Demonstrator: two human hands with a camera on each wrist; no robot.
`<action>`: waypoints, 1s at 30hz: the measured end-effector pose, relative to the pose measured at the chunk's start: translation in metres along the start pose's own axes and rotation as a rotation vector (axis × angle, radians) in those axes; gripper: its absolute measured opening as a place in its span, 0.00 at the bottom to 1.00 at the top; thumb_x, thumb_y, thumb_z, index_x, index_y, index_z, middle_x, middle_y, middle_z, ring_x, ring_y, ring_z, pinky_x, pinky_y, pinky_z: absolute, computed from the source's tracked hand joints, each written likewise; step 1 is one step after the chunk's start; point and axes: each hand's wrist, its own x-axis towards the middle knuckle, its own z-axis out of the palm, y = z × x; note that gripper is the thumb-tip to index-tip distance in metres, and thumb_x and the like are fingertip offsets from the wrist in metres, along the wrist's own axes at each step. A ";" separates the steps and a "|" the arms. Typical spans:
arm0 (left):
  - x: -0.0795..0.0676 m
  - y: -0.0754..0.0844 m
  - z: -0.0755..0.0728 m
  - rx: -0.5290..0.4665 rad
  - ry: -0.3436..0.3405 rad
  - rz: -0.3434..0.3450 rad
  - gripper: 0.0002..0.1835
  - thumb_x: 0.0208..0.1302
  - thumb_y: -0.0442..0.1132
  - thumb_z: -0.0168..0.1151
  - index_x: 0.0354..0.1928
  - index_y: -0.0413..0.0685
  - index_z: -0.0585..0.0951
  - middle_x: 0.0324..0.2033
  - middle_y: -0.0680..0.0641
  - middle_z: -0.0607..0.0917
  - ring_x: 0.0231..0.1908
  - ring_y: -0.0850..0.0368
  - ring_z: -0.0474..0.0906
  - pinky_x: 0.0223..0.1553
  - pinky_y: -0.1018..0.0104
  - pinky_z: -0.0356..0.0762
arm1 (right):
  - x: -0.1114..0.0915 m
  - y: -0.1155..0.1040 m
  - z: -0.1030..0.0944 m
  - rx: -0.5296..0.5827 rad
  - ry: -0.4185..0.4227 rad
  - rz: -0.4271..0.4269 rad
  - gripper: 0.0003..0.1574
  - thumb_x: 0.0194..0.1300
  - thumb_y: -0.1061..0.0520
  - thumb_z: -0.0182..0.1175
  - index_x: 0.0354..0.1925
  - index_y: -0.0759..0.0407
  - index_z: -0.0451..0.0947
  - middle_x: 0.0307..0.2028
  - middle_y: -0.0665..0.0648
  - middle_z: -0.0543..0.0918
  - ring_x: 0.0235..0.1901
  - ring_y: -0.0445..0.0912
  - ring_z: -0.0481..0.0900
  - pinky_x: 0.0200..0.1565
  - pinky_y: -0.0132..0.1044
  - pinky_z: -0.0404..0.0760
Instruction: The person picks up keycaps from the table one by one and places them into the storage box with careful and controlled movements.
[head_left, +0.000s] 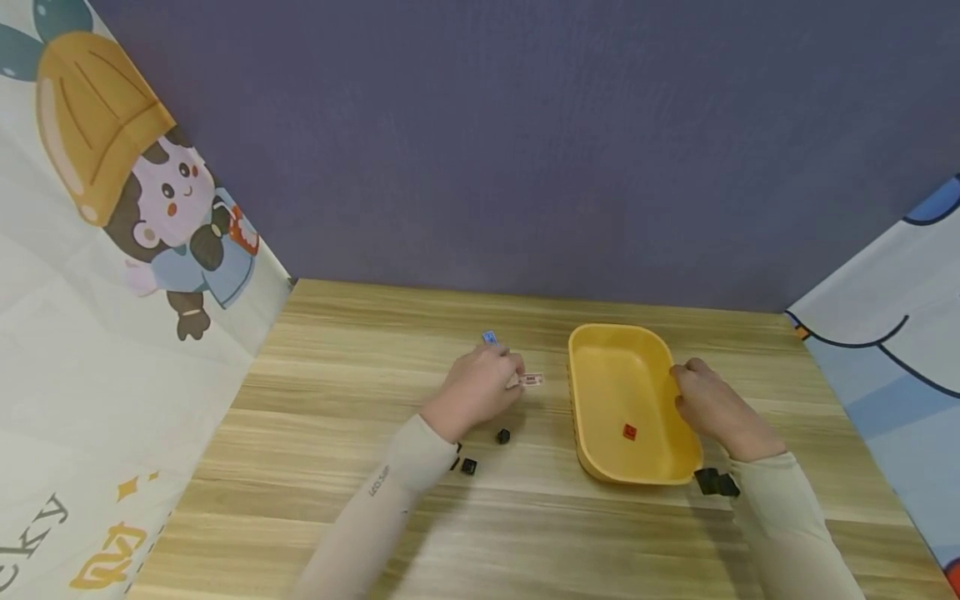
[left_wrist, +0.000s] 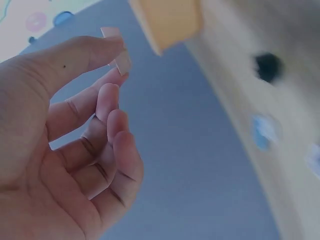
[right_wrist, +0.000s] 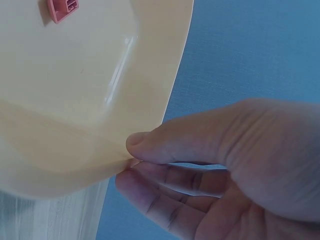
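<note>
Between thumb and index finger, my left hand (head_left: 483, 387) pinches a long pale-pink keycap (head_left: 531, 379) with small print, held just above the table. In the left wrist view that keycap (left_wrist: 122, 62) sticks out past the thumb, which covers its middle. My right hand (head_left: 716, 408) grips the right rim of a yellow plastic tray (head_left: 611, 375), thumb inside and fingers outside. A red keycap (head_left: 630, 432) lies on the tray floor; the right wrist view shows the hollow underside of this red keycap (right_wrist: 62, 9).
A blue keycap (head_left: 490, 337) lies beyond my left hand. Black keycaps (head_left: 468, 467) sit by the left forearm, with another black keycap (head_left: 504, 436) nearer the tray. Dark pieces (head_left: 708, 481) lie beside the right wrist. A grey-blue wall (head_left: 480, 150) closes off the table's back.
</note>
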 end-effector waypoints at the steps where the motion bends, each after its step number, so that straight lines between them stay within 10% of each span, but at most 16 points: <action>1: 0.004 0.006 -0.001 0.010 0.002 0.018 0.09 0.66 0.45 0.67 0.45 0.52 0.86 0.42 0.50 0.83 0.42 0.56 0.79 0.40 0.64 0.81 | 0.000 0.000 0.000 0.001 -0.003 0.003 0.18 0.60 0.76 0.54 0.50 0.83 0.71 0.38 0.73 0.71 0.33 0.58 0.74 0.33 0.50 0.78; 14: 0.044 0.076 -0.004 0.056 -0.056 0.172 0.08 0.68 0.47 0.65 0.44 0.57 0.86 0.38 0.55 0.79 0.38 0.61 0.73 0.36 0.71 0.75 | -0.001 0.000 -0.001 0.007 -0.006 -0.004 0.18 0.60 0.75 0.56 0.49 0.83 0.71 0.39 0.75 0.71 0.34 0.59 0.74 0.33 0.50 0.79; 30: 0.045 0.084 0.005 0.083 -0.062 0.184 0.15 0.66 0.52 0.67 0.50 0.56 0.85 0.41 0.55 0.79 0.37 0.61 0.73 0.36 0.71 0.75 | 0.000 -0.001 -0.002 0.006 -0.001 -0.003 0.17 0.60 0.75 0.58 0.48 0.83 0.71 0.37 0.73 0.71 0.31 0.56 0.74 0.31 0.48 0.79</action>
